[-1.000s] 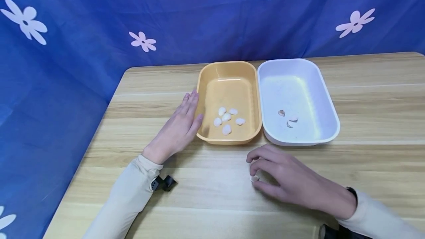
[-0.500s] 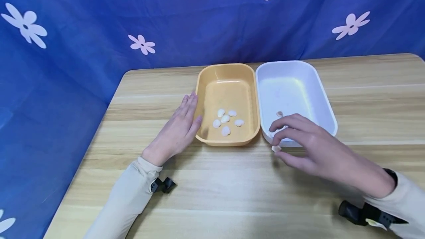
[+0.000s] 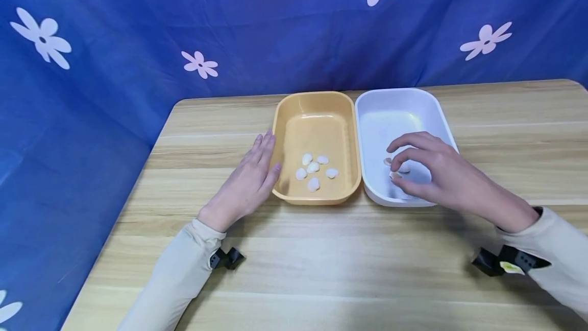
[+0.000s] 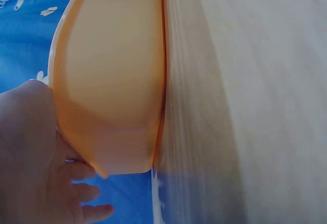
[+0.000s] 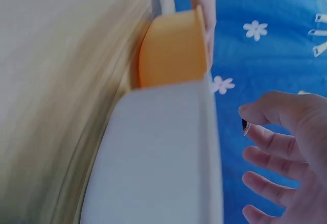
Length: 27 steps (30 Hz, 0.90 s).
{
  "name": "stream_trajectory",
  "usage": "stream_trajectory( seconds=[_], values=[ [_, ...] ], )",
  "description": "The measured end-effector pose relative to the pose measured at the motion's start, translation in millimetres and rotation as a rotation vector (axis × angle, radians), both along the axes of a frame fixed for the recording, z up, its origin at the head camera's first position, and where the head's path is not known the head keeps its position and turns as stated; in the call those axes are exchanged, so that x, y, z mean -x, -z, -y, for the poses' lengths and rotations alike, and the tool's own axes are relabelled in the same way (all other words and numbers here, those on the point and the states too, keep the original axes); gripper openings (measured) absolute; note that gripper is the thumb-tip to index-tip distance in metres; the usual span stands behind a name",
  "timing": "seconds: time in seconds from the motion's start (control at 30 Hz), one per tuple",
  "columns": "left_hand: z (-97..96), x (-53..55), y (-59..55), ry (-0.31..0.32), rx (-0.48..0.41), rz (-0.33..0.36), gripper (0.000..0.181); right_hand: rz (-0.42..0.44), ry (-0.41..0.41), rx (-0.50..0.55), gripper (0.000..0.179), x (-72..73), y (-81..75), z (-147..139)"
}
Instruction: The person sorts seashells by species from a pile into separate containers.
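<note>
My right hand (image 3: 434, 167) is over the white plastic basin (image 3: 381, 116), pinching a small seashell (image 5: 246, 127) between thumb and index finger, as the right wrist view shows. The other fingers are spread apart. Beneath the hand, a brown shell (image 3: 388, 161) and a pale shell (image 3: 405, 168) lie on the basin floor, partly covered by the fingers. My left hand (image 3: 243, 183) rests with straight fingers along the left rim of the yellow-orange basin (image 3: 317, 109). Inside that basin several white shells (image 3: 313, 167) lie near the front end.
Both basins stand side by side on a wood-grain table (image 3: 294, 264). Behind rises a blue cloth (image 3: 275, 29) with white flowers, which also hangs at the left. A black wrist camera (image 3: 489, 262) juts below the right forearm, another camera (image 3: 234, 258) beside the left.
My right hand has carried the pinched shell from the tabletop in front, up and right, to over the white basin. The left hand has stayed at the yellow-orange basin's rim.
</note>
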<state>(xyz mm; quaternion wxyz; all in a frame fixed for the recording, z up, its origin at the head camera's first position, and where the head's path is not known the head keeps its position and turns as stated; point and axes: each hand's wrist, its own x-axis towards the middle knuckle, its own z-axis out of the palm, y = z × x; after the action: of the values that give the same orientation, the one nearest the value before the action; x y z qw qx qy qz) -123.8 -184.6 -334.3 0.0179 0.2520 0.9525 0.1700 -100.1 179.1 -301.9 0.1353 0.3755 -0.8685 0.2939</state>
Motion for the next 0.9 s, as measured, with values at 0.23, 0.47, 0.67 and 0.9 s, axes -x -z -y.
stream_trajectory(
  seconds=[0.23, 0.47, 0.67, 0.9],
  values=[
    [-0.6, 1.2, 1.6, 0.0, -0.002, -0.006, 0.062, 0.062, 0.077, -0.054, 0.017, 24.8, 12.2, -10],
    [-1.5, 1.5, 2.7, 0.002, -0.003, -0.004, 0.062, 0.195, 0.119, -0.165, 0.01, 44.1, 21.0, -19],
    [-1.9, 2.0, 3.3, 0.003, 0.002, -0.002, 0.062, 0.246, 0.122, -0.219, 0.009, 54.2, 29.1, -24],
    [-2.9, 2.4, 3.4, 0.005, -0.002, -0.007, 0.062, 0.244, 0.088, -0.231, 0.011, 60.5, 35.6, -25]
  ],
)
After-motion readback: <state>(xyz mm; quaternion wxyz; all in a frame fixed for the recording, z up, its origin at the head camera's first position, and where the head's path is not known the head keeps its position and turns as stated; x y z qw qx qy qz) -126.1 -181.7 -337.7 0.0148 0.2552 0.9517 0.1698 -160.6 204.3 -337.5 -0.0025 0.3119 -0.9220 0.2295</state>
